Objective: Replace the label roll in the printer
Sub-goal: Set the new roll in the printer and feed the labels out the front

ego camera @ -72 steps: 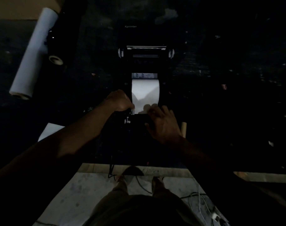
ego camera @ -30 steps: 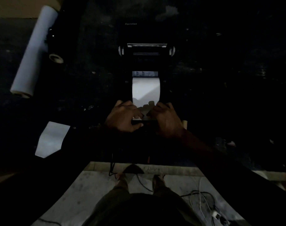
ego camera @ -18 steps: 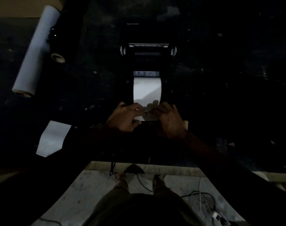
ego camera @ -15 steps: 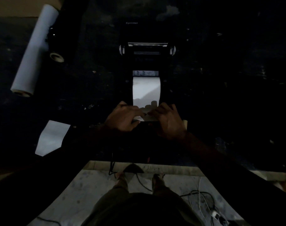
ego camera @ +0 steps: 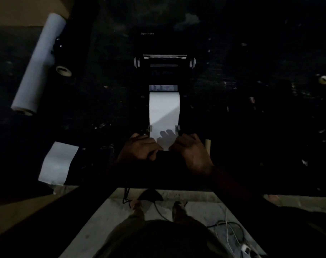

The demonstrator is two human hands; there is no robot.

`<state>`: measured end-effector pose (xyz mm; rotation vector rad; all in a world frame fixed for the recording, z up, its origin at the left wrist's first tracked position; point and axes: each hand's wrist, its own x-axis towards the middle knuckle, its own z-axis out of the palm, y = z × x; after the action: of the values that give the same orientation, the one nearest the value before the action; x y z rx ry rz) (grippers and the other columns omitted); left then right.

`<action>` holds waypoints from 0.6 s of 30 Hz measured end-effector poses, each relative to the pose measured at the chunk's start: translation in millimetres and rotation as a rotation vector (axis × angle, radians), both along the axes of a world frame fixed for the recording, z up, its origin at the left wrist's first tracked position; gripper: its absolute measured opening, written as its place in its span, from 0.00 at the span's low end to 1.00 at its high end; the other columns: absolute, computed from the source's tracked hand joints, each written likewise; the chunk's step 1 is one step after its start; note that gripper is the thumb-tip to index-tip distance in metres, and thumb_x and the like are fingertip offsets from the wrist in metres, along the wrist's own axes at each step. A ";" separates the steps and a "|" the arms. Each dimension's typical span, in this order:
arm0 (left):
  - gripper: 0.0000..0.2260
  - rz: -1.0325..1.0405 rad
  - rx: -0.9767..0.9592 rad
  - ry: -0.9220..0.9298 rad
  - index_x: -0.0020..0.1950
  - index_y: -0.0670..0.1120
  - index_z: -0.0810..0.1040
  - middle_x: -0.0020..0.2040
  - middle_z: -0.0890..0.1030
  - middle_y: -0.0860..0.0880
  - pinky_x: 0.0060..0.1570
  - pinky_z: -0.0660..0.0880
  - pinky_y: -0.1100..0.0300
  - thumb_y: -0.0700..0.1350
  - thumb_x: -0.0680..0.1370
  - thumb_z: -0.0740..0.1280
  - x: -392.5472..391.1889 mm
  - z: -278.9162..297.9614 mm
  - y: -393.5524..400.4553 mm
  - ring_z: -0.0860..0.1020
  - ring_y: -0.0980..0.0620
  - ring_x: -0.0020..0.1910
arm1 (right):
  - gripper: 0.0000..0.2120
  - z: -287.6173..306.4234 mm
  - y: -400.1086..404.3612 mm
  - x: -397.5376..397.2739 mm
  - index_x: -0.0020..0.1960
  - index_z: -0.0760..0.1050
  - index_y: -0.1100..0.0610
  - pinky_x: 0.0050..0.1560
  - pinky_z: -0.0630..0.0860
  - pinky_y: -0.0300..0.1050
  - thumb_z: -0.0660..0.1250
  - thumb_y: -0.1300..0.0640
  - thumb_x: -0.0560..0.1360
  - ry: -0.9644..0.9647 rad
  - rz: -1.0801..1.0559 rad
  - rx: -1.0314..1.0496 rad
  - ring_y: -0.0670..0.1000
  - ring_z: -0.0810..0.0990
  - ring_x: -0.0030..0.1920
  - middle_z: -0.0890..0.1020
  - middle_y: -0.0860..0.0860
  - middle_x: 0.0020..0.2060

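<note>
Two hands on the job, scene very dark. From the far left we see a long pale roll (ego camera: 38, 64), smooth cylinder, lying tilted on the dark tabletop (ego camera: 251, 112); just beside its upper half sits a glossy black roll (ego camera: 62, 58) with a pale cardboard core end facing us. Nearer us, a flat white sheet (ego camera: 59, 162) lies at the table's front edge, one corner hidden under our left sleeve. Our left hand (ego camera: 140, 148) is curled, fingertips pinching the near left corner of the label strip (ego camera: 164, 116); the right hand (ego camera: 191, 148) mirrors it on the near right corner, fingers also closed on the paper. The strip is matte white, flat and rectangular, running from a small printed band at its far end towards us along the middle of the black printer (ego camera: 164, 71), passing between two small grey guide tabs. The printer's lid stands open, with a metal bar and rounded white end caps across its far side and faint lettering above. Just right of the right hand, a small tan tube (ego camera: 207, 144) stands or lies, we cannot tell which. Further right the tabletop is scuffed and flecked with small scraps, otherwise open. Below the front edge we see concrete floor (ego camera: 110, 216) and loose cables (ego camera: 227, 231).
</note>
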<state>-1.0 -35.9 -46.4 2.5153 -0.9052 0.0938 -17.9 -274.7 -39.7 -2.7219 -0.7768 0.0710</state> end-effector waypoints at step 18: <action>0.14 0.682 -0.609 0.196 0.60 0.46 0.82 0.56 0.85 0.50 0.62 0.77 0.53 0.50 0.79 0.67 114.8 121.9 12.4 0.81 0.55 0.54 | 0.14 116.5 -16.7 137.3 0.50 0.83 0.56 0.52 0.73 0.44 0.65 0.46 0.80 -0.080 -0.702 0.559 0.55 0.84 0.49 0.86 0.55 0.46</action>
<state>113.8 -23.5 75.6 2.0854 0.0942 0.2826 119.4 -291.4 76.8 -2.2990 0.1659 -0.3555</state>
